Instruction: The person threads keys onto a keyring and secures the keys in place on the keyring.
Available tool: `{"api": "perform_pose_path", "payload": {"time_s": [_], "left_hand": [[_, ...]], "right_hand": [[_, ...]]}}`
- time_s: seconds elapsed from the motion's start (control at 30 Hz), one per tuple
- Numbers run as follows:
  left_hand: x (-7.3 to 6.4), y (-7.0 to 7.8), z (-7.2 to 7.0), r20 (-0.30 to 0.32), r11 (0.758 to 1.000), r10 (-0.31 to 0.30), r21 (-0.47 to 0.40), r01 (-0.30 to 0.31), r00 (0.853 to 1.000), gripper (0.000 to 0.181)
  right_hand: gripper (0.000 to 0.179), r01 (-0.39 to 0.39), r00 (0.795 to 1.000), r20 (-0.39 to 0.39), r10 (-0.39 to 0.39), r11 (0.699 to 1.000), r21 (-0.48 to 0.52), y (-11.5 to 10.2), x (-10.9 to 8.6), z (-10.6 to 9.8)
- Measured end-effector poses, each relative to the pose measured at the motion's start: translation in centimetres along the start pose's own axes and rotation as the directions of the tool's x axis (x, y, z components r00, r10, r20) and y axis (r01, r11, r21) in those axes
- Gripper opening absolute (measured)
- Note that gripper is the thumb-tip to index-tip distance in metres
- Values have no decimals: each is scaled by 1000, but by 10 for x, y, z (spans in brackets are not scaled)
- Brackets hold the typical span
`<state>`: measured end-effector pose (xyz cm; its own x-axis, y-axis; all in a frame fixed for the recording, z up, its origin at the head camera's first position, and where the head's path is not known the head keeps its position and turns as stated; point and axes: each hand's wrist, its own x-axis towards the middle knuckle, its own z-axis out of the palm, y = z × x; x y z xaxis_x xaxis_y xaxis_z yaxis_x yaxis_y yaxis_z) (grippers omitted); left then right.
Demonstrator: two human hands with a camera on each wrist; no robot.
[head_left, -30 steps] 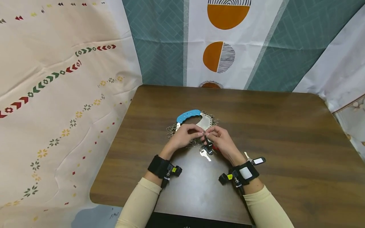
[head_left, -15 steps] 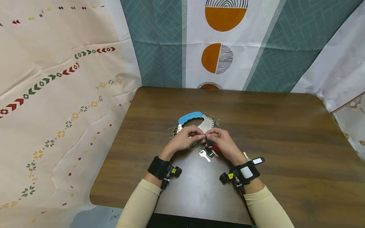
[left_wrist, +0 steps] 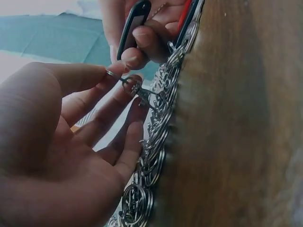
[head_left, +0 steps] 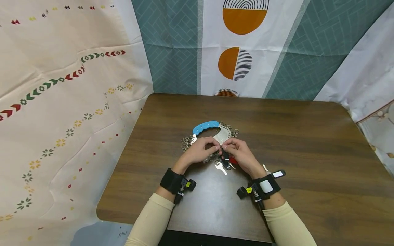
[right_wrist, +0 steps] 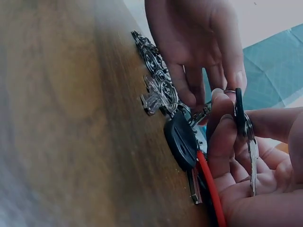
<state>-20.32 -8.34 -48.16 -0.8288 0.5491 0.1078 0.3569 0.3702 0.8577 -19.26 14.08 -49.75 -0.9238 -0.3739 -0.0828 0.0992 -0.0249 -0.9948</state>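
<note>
A silver metal plate [head_left: 222,135] with a blue handle [head_left: 205,126] lies on the table, its edge strung with several metal rings [head_left: 186,143]. My left hand [head_left: 201,150] pinches a small key ring [left_wrist: 127,84] between thumb and index finger, just above the row of rings. Facing it, my right hand [head_left: 241,154] holds a black key tag [right_wrist: 240,111] at that same ring, and a silver key [right_wrist: 253,163] hangs from the tag inside the palm. The fingertips of both hands nearly meet and partly hide the ring.
Below the hands, a silver key [head_left: 221,167] lies on the table. A black-headed key [right_wrist: 181,142] and a red tag [right_wrist: 209,187] hang from the plate's rings beside my right fingers. Another tag with a white label [head_left: 278,174] sits beyond the right wrist strap.
Both hands stay at the ring with small finger movements. A second key tip has come into sight below the black tag since a second ago. The head view has shifted slightly.
</note>
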Motion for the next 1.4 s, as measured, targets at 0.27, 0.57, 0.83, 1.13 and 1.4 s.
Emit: {"api": "perform_pose_path", "payload": {"time_s": [0.27,0.57,0.83,1.13,1.4], "left_hand": [[0,3,-5,-8,997,35,64,-34,999,18],[2,6,-5,-25,975,44,217,-37,999,16],[1,6,-3,-60,972,55,233,-39,997,13],[0,1,-2,-67,984,-1,178,13,998,12],[0,3,0,-65,985,-6,170,17,998,30]], "right_hand": [[16,38,999,1,-38,999,-11,0,0,0],[17,95,995,10,-95,995,-5,2,0,-1],[17,111,994,14,-111,994,1,3,-1,-1],[19,114,993,10,-114,993,6,3,-1,0],[18,130,992,10,-129,990,-52,4,-2,-1]]}}
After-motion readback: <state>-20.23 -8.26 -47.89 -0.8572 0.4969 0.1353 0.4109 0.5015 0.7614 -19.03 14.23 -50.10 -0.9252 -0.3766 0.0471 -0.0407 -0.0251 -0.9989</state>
